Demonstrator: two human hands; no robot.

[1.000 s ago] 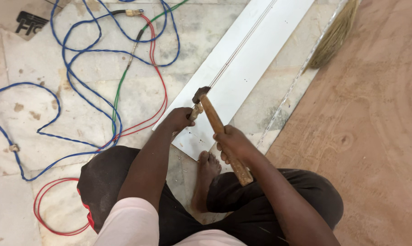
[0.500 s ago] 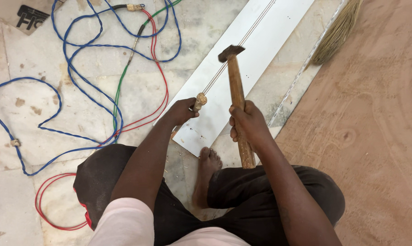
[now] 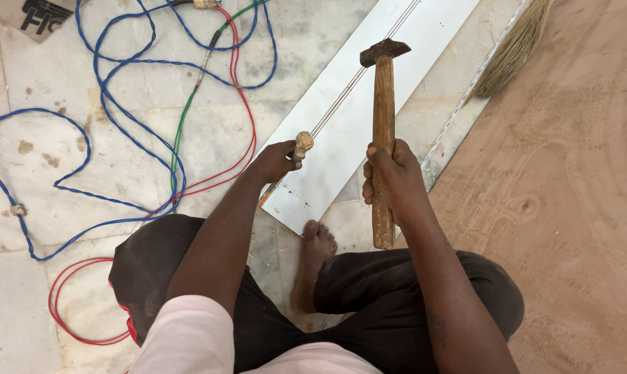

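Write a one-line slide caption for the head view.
Seated on the floor, right hand raises a hammer while left hand holds a chisel on a white board.

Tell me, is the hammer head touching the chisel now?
No, the hammer in the right hand is raised clear of the chisel.

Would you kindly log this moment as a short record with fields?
Left hand: left hand grips a chisel set on the white panel
Right hand: right hand holds a wooden-handled hammer, head raised above the panel
Floor: marble, with blue, red and green wires
Right side: plywood sheet, broom
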